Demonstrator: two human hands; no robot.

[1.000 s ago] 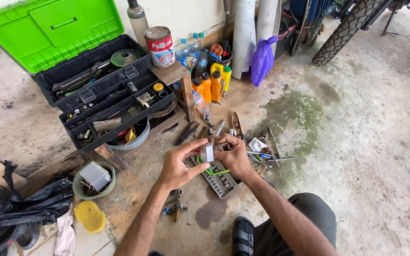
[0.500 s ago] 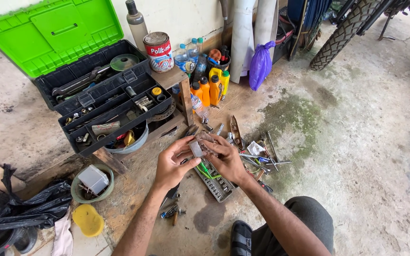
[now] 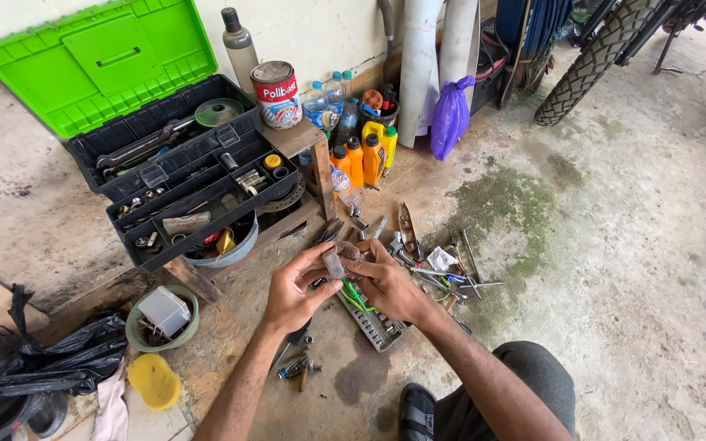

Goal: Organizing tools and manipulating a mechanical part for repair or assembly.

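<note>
Grey metal part [image 3: 334, 263] is gripped by fingers of left hand [image 3: 296, 290] and right hand [image 3: 386, 282], above socket tray [image 3: 373, 322].

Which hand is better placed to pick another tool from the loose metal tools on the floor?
Right, probably. The right hand lies beside the loose metal tools, while the left hand is farther away. Both currently grip the small grey metal part.

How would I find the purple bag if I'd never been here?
Start at the big toolbox with the bright green lid, then look right along the wall, past the orange bottles. The purple bag hangs against a pale upright pipe. It is the only purple, soft, knotted thing there.
</note>
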